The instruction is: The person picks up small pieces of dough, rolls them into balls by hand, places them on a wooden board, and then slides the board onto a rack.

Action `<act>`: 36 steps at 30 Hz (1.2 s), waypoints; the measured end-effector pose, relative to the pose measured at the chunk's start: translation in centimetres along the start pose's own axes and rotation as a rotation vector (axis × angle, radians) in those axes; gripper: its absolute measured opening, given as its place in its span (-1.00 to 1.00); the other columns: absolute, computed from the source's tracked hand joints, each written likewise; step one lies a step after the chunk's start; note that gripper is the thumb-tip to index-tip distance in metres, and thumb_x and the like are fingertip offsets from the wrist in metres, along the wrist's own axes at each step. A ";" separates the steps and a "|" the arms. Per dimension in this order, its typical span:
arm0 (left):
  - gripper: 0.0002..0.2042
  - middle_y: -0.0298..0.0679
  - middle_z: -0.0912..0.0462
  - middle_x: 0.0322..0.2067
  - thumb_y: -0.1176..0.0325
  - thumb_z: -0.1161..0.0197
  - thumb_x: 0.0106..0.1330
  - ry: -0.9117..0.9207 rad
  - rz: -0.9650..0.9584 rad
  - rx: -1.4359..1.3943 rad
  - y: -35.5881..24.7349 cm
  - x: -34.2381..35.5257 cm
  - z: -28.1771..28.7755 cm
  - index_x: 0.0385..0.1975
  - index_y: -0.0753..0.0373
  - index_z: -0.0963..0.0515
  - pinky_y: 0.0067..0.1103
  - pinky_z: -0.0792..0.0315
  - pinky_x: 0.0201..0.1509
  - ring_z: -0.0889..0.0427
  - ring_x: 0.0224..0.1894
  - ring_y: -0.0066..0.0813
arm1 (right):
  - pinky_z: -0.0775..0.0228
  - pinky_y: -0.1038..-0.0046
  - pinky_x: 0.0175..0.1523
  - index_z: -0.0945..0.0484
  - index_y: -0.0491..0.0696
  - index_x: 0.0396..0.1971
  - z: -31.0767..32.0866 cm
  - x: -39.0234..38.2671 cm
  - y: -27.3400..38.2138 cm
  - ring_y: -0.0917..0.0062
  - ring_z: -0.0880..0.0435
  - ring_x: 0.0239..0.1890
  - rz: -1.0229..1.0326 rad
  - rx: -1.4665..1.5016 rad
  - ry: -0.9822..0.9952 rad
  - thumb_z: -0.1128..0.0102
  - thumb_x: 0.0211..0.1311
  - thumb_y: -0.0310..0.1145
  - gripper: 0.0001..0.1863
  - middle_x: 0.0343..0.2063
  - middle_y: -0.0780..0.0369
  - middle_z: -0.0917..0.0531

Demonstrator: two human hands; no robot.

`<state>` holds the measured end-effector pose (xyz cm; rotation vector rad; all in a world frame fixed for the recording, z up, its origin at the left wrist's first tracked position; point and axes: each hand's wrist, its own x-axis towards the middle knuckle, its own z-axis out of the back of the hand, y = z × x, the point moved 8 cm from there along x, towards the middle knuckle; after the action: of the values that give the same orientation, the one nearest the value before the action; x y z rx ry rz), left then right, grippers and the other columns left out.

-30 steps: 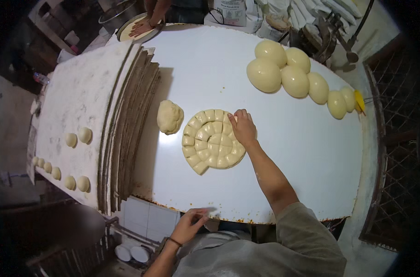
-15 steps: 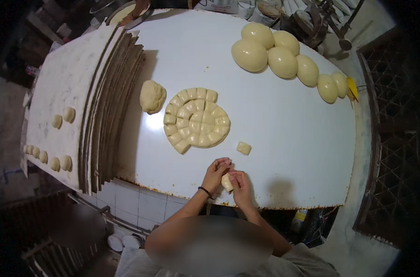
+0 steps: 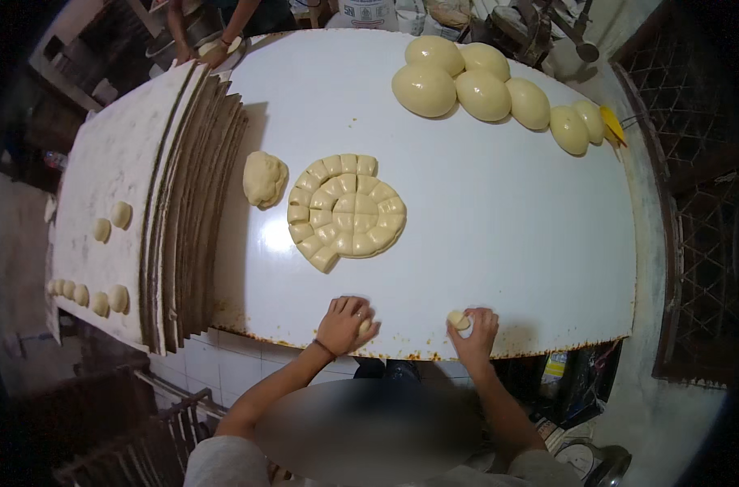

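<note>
Near the table's front edge, my left hand (image 3: 343, 323) curls over a small dough piece (image 3: 364, 327), partly hidden by the fingers. To its right, my right hand (image 3: 477, 333) grips another pale dough piece (image 3: 458, 320) between thumb and fingers. A spiral of glossy dough cut into small chunks (image 3: 355, 213) lies in front of both hands, with an uncut rough lump (image 3: 264, 177) to its left.
On the white table (image 3: 516, 227), several large dough balls (image 3: 483, 95) and a yellow tool (image 3: 612, 123) sit at the back right. Stacked boards (image 3: 114, 158) at left carry several small balls (image 3: 119, 298). A co-worker's hands (image 3: 213, 55) work at back left, beside sacks (image 3: 368, 12).
My right hand left the cut spiral and met my left hand at the front edge; now the hands are apart, each on a dough piece. The co-worker's hands have shifted.
</note>
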<state>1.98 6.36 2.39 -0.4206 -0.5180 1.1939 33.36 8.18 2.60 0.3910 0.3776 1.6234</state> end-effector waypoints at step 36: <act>-0.71 -0.12 -0.67 0.23 0.36 -0.28 0.51 -0.050 -0.094 -0.179 -4.5 7.2 -2.4 0.16 0.23 -0.67 -0.27 -0.46 0.48 -0.58 0.34 -0.09 | -0.23 0.04 0.55 -0.65 -0.17 0.20 -3.5 5.2 5.9 0.05 -0.47 0.42 0.231 0.133 -0.047 -0.23 0.54 -0.42 -0.67 0.29 0.04 -0.60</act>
<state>8.83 11.62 4.13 -0.5148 -0.6835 1.0735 26.15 12.81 2.41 0.5904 0.4175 1.8157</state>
